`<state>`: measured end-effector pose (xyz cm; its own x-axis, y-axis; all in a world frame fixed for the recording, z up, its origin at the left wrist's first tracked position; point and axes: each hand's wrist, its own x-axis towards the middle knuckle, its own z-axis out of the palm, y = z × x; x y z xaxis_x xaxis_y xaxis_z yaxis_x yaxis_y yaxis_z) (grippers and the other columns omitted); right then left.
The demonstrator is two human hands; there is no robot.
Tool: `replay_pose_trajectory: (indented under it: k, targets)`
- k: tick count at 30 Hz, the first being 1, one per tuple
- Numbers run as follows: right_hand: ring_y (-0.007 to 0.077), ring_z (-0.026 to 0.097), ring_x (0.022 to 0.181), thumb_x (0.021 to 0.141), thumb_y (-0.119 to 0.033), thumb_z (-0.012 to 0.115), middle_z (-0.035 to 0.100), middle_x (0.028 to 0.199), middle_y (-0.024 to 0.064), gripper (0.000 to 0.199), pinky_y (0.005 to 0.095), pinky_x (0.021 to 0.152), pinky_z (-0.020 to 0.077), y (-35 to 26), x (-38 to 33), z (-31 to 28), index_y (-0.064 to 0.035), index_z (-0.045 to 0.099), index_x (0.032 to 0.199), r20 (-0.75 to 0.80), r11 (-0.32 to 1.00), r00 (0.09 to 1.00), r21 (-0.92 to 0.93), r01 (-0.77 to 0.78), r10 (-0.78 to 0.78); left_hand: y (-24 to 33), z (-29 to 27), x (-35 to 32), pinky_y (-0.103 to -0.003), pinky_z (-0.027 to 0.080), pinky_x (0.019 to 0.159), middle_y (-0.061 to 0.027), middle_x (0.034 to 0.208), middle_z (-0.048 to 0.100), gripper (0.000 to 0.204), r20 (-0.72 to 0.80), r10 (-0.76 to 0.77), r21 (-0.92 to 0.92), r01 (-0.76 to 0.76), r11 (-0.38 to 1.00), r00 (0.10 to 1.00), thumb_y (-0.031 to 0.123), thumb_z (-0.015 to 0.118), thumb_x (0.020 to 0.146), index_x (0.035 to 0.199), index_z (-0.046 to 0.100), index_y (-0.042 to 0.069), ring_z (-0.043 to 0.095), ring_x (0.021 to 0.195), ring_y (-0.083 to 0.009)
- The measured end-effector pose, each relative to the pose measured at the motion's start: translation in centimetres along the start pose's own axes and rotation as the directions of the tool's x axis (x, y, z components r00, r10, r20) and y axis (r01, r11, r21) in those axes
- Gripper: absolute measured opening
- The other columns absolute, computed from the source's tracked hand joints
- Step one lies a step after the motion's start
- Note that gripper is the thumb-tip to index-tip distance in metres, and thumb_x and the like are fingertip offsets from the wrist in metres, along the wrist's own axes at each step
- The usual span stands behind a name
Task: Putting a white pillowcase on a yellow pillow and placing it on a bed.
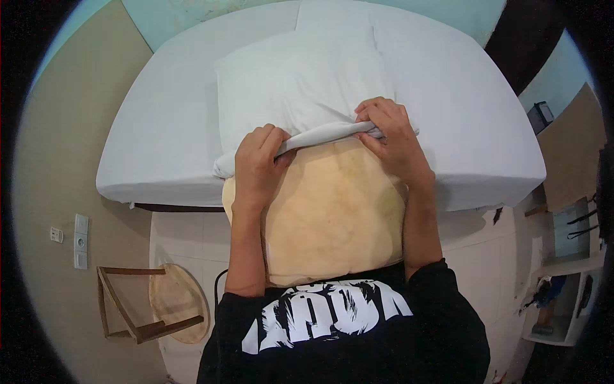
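Note:
A yellowish, stained pillow (336,211) lies between my forearms, its near end against my black shirt. Its far part is inside a white pillowcase (297,89), which rests on the bed. The open edge of the case is bunched into a roll across the pillow. My left hand (259,160) is closed on the left part of that rolled edge, with the fingertips tucked out of sight. On the right part, my right hand (391,131) pinches the same edge between thumb and fingers.
The bed (464,121) carries a white sheet and stands against the far wall. A wooden stool (179,304) lies tipped over on the tiled floor at the lower left. Wall sockets (80,242) are on the left. Shelves (563,307) with various items stand at the right.

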<state>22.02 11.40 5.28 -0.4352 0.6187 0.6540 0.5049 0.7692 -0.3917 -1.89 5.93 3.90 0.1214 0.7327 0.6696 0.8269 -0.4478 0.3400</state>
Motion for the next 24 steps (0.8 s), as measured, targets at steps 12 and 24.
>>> replay_pose_trajectory:
  k: [12, 24]
  targets:
    - [0.0262, 0.051, 0.081, 0.055, 0.005, 0.07, 0.049, 0.084, 0.0055, 0.038, 0.0376, 0.079, 0.04, 1.1, -1.9, 2.2, -0.0076, 0.051, 0.085, -0.281, 0.987, 0.948, -0.102, 0.126, -0.151, -1.3, -3.4, -3.4, -0.036, 0.045, 0.066, -0.0071, 0.085, 0.053, 0.031, 0.08, -0.281, -0.147, 0.29, 0.946, 0.957, -0.011, 0.069, 0.067, 0.092, 0.058, 0.003, 0.052, 0.076, -0.026]
    - [0.0255, 0.05, 0.101, 0.078, -0.015, 0.069, 0.057, 0.104, 0.0079, 0.031, 0.0332, 0.086, 0.0409, 3.4, -2.7, -3.5, -0.007, 0.062, 0.108, 0.006, 0.982, 1.0, -0.184, 0.03, -0.029, -3.7, -4.3, -6.2, -0.035, 0.048, 0.081, -0.0091, 0.095, 0.057, 0.029, -0.07, -0.113, 0.129, 0.121, 0.984, 0.991, -0.009, 0.066, 0.073, 0.099, 0.06, 0.003, 0.056, 0.09, -0.0259]
